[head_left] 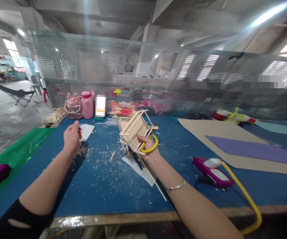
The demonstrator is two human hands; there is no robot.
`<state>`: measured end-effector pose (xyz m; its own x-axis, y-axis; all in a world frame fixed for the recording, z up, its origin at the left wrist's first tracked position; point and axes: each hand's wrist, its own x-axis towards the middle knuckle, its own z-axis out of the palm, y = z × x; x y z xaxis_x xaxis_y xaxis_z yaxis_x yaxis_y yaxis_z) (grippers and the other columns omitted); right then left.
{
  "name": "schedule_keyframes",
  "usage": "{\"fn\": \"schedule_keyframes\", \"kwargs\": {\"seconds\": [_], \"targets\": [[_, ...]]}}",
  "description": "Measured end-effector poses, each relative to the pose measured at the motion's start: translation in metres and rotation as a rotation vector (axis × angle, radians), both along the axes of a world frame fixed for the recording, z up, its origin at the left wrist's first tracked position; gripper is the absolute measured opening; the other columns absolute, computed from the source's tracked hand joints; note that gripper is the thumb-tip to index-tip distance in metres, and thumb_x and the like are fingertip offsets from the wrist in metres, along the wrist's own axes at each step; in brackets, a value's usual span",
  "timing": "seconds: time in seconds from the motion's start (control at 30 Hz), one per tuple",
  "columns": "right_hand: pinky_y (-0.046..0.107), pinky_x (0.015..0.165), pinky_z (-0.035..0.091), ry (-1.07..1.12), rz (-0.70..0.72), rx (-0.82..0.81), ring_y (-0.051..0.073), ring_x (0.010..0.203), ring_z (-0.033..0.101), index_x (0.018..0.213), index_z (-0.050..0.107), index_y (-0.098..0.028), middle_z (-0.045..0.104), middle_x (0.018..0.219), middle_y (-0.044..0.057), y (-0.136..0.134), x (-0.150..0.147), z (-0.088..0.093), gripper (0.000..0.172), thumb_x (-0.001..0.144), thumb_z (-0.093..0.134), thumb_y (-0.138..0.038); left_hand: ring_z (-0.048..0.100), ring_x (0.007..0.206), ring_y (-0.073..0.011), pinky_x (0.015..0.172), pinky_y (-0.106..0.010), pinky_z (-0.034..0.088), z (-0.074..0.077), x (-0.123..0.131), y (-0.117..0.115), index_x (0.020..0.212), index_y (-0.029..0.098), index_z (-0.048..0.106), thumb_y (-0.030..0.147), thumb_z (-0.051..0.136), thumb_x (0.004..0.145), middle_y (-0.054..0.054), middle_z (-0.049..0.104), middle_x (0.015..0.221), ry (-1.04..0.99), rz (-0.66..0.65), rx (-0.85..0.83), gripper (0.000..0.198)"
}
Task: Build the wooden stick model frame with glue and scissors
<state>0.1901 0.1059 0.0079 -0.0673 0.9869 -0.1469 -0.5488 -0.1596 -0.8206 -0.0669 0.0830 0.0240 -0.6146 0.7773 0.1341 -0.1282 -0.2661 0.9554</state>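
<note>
R hand [153, 156], part-closed, gripped the wooden-stick frame [133, 131] tilted over blue tabletop [96, 186], w/ yellow scissor handle [156, 142] in same grip. L hand [71, 136] curled nr far white paper [87, 132]; contents, if any, couldn't be told. Frame's slender build prob. req'd light, even pressure.

- Head view: one camera, worn on the person's head, facing forward and down.
- Station: above the near edge of the blue table [88, 192].
- Range: left hand [71, 136] and right hand [154, 156] near; perforated screen [93, 69] beyond; ceiling [108, 20] along the top.
</note>
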Motion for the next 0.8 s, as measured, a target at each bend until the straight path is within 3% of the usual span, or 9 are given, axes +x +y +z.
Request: {"fn": "schedule_keyframes", "kwargs": {"seconds": [0.03, 0.1, 0.17, 0.23, 0.4, 0.57, 0.8], "targets": [[0.042, 0.07, 0.055, -0.002, -0.002, 0.005, 0.023, 0.064, 0.068, 0.075, 0.065, -0.018, 0.071, 0.065, 0.004, -0.001, 0.0, 0.0, 0.014, 0.063, 0.058, -0.017, 0.037, 0.037, -0.0046, 0.036, -0.018, 0.028, -0.001, 0.006, -0.003, 0.061, 0.017, 0.045, 0.043, 0.057, 0.07, 0.005, 0.046, 0.05, 0.086, -0.085, -0.002, 0.03], [0.042, 0.07, 0.055, -0.01, -0.003, 0.022, 0.023, 0.066, 0.068, 0.076, 0.065, -0.019, 0.071, 0.067, 0.003, -0.003, -0.002, 0.0, 0.015, 0.062, 0.059, -0.017, 0.039, 0.038, -0.0047, 0.036, -0.019, 0.028, -0.004, 0.024, -0.011, 0.076, 0.016, 0.051, 0.038, 0.061, 0.067, 0.004, 0.054, 0.059, 0.224, -0.416, -0.015, 0.026], [0.043, 0.071, 0.055, -0.023, 0.001, 0.028, 0.025, 0.068, 0.068, 0.076, 0.065, -0.02, 0.071, 0.067, 0.003, -0.006, -0.004, 0.001, 0.015, 0.061, 0.06, -0.018, 0.041, 0.042, -0.0033, 0.039, -0.019, 0.031, -0.008, 0.041, -0.021, 0.107, 0.019, 0.048, 0.028, 0.067, 0.062, -0.001, 0.061, 0.086, 0.283, -0.765, -0.031, 0.049], [0.043, 0.07, 0.055, -0.021, -0.005, 0.011, 0.026, 0.069, 0.068, 0.075, 0.065, -0.019, 0.071, 0.067, 0.003, -0.009, -0.007, 0.003, 0.016, 0.059, 0.061, -0.017, 0.039, 0.047, -0.0014, 0.044, -0.019, 0.033, -0.012, 0.052, -0.028, 0.121, 0.02, 0.04, 0.023, 0.067, 0.064, -0.006, 0.058, 0.101, 0.308, -0.919, -0.002, 0.063], [0.042, 0.071, 0.055, 0.005, -0.016, -0.05, 0.027, 0.074, 0.068, 0.079, 0.066, -0.018, 0.072, 0.072, 0.004, -0.018, -0.017, 0.005, 0.024, 0.055, 0.062, -0.017, 0.04, 0.055, -0.004, 0.055, -0.023, 0.036, -0.018, 0.051, -0.032, 0.123, 0.015, 0.042, 0.025, 0.062, 0.072, -0.009, 0.056, 0.103, 0.42, -0.94, 0.029, 0.055], [0.043, 0.076, 0.054, -0.028, 0.003, 0.086, 0.028, 0.087, 0.066, 0.084, 0.066, -0.02, 0.072, 0.083, 0.003, -0.025, -0.02, 0.008, 0.032, 0.052, 0.065, -0.018, 0.04, 0.054, -0.0061, 0.051, -0.023, 0.031, -0.016, 0.051, -0.033, 0.12, 0.015, 0.048, 0.031, 0.065, 0.071, -0.007, 0.059, 0.094, 0.516, -1.057, -0.015, 0.055], [0.041, 0.068, 0.055, -0.052, -0.035, 0.131, 0.028, 0.075, 0.068, 0.088, 0.064, -0.018, 0.072, 0.08, 0.003, -0.024, -0.021, 0.003, 0.042, 0.047, 0.07, -0.018, 0.056, 0.076, -0.0158, 0.072, -0.027, 0.041, -0.015, 0.064, -0.042, 0.09, 0.013, 0.062, 0.035, 0.057, 0.076, -0.008, 0.064, 0.082, 0.516, -1.019, 0.049, 0.026]]}}
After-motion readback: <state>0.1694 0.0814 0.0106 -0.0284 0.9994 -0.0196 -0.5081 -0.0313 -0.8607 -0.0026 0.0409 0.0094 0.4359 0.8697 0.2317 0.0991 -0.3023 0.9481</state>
